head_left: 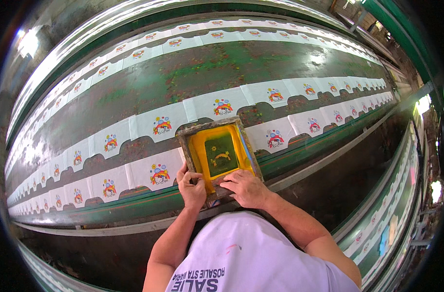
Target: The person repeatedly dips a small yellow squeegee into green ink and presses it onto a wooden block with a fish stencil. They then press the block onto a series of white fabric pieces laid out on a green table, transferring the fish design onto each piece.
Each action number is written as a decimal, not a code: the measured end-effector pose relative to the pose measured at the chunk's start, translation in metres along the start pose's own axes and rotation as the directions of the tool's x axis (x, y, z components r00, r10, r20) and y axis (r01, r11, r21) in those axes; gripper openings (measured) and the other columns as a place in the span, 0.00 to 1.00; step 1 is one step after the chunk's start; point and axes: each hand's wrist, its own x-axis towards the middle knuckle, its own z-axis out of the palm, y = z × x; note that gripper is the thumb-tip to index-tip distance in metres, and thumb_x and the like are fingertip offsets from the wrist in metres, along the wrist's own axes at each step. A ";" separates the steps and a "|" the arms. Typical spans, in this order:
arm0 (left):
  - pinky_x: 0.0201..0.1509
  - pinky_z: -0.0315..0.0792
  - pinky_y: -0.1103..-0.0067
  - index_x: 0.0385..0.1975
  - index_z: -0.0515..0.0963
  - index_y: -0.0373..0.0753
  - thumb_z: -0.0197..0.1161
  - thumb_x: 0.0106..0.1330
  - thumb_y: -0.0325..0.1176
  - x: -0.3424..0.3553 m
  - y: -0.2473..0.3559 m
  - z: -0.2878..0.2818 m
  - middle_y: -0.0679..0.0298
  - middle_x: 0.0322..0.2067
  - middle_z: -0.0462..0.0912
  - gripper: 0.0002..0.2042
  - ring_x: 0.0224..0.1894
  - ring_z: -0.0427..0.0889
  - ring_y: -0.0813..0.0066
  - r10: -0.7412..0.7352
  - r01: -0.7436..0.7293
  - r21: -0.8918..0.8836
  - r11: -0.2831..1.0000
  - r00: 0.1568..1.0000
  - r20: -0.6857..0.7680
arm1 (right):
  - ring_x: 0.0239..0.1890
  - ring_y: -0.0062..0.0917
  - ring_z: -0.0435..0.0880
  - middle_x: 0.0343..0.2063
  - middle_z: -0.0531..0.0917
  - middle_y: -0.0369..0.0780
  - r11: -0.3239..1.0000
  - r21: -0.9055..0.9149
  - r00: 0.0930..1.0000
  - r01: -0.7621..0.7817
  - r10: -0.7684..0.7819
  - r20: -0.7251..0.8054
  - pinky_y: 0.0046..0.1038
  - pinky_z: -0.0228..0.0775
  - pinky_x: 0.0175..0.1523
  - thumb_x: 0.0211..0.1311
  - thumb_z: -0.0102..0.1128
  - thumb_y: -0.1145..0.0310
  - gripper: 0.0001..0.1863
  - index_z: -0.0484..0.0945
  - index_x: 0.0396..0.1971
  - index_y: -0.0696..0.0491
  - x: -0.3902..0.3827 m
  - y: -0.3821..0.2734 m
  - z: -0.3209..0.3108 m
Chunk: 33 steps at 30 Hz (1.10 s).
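Observation:
A wooden screen-printing frame (182, 141) with a yellow mesh and a dark green stencil patch lies flat on the near row of white fabric pieces (144, 168). My left hand (192, 187) rests on the frame's near left corner, fingers curled over the wood. My right hand (245, 187) lies flat on the frame's near right edge, fingers spread over the wood and the yellow mesh. Each fabric piece beside the frame carries a colourful printed cartoon motif (159, 174).
A long dark green table (207, 68) runs left to right with several rows of white printed pieces. A metal rail (134, 226) edges its near side. At the right stands another long table with more printed pieces (377, 228).

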 end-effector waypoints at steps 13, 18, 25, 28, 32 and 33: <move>0.81 0.70 0.59 0.31 0.85 0.39 0.70 0.56 0.11 0.006 0.041 0.030 0.40 0.74 0.79 0.12 0.80 0.76 0.43 0.019 -0.019 0.068 0.998 1.000 0.000 | 0.68 0.47 0.84 0.63 0.87 0.50 0.865 0.414 0.762 -0.285 0.466 -0.450 0.46 0.74 0.76 0.72 0.77 0.69 0.20 0.88 0.61 0.57 -0.076 0.071 -0.006; 0.81 0.69 0.59 0.32 0.85 0.39 0.69 0.57 0.11 -0.004 0.063 0.103 0.43 0.75 0.79 0.12 0.80 0.76 0.44 0.059 -0.059 -0.023 0.998 0.998 0.009 | 0.69 0.46 0.84 0.64 0.87 0.49 0.844 0.452 0.744 -0.288 0.495 -0.450 0.46 0.74 0.77 0.71 0.77 0.70 0.21 0.87 0.61 0.57 -0.118 0.121 -0.035; 0.79 0.71 0.62 0.35 0.84 0.38 0.67 0.59 0.11 -0.026 0.070 0.192 0.43 0.76 0.78 0.12 0.78 0.78 0.51 0.028 -0.027 -0.074 0.997 1.000 0.012 | 0.70 0.46 0.83 0.64 0.87 0.48 0.850 0.467 0.758 -0.244 0.468 -0.455 0.45 0.72 0.77 0.70 0.77 0.72 0.21 0.87 0.60 0.57 -0.171 0.187 -0.081; 0.78 0.73 0.65 0.34 0.84 0.37 0.67 0.60 0.11 -0.035 0.070 0.209 0.44 0.77 0.78 0.11 0.78 0.78 0.55 -0.033 0.034 -0.153 0.988 0.999 0.007 | 0.69 0.46 0.84 0.64 0.87 0.48 0.870 0.435 0.783 -0.232 0.433 -0.447 0.46 0.73 0.77 0.69 0.76 0.73 0.21 0.87 0.61 0.57 -0.183 0.205 -0.094; 0.76 0.74 0.68 0.34 0.83 0.36 0.66 0.60 0.10 -0.037 0.066 0.215 0.45 0.79 0.76 0.11 0.78 0.79 0.59 -0.087 0.085 -0.220 0.972 0.996 0.001 | 0.68 0.46 0.84 0.64 0.87 0.48 0.865 0.460 0.806 -0.202 0.414 -0.424 0.47 0.74 0.76 0.68 0.76 0.74 0.21 0.87 0.60 0.57 -0.189 0.217 -0.105; 0.76 0.74 0.69 0.34 0.84 0.36 0.67 0.60 0.10 -0.036 0.064 0.216 0.45 0.79 0.76 0.11 0.78 0.79 0.60 -0.121 0.118 -0.284 0.952 0.993 0.009 | 0.68 0.47 0.84 0.63 0.87 0.48 0.870 0.452 0.809 -0.197 0.405 -0.426 0.47 0.74 0.75 0.68 0.76 0.74 0.21 0.87 0.59 0.57 -0.189 0.217 -0.107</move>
